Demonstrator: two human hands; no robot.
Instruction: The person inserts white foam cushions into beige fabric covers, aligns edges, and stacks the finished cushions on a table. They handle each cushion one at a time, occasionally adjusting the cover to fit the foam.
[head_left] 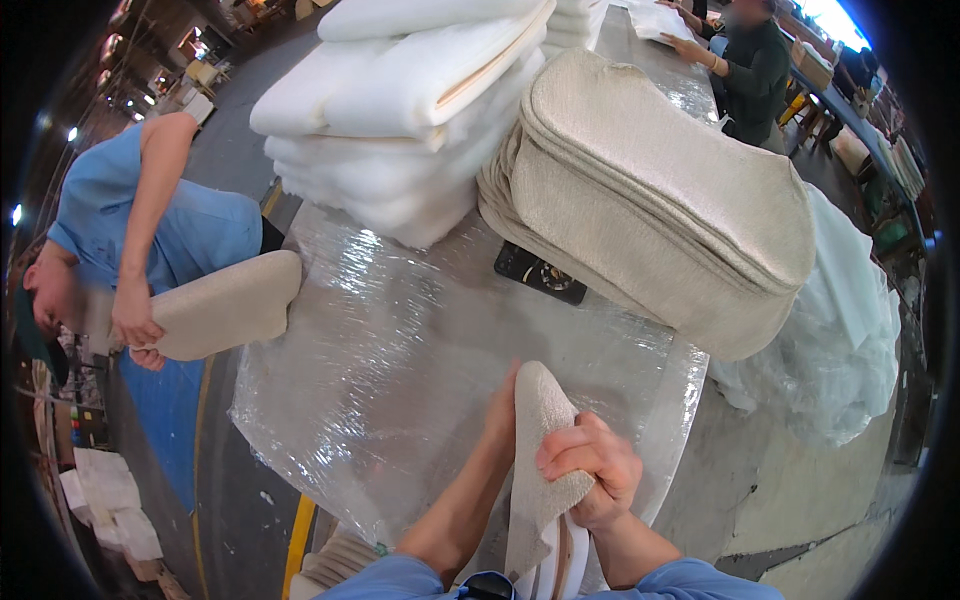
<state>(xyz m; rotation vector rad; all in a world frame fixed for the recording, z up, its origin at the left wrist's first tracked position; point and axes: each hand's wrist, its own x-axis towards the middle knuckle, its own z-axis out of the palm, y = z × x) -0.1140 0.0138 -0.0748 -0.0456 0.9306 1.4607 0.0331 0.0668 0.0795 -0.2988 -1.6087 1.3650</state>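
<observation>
A beige fabric cushion cover (540,420) stands tilted on end in front of my body, with layered white edges (565,560) showing at its lower end. My right hand (600,465) is closed round its right side, fingers curled over the fabric. Along the left side lies my left hand (503,405), touching the cover; its fingers are blurred and partly hidden behind the cloth. Beyond both hands, a stack of similar beige covers (670,190) rests on the plastic-wrapped table (400,330).
Folded white padding (390,80) is piled at the table's far left. A dark phone-like object (540,273) lies beside the beige stack. Clear plastic sheeting (830,340) hangs at the right. A co-worker (160,200) at left holds a beige cushion (225,305); another person (755,75) works far right.
</observation>
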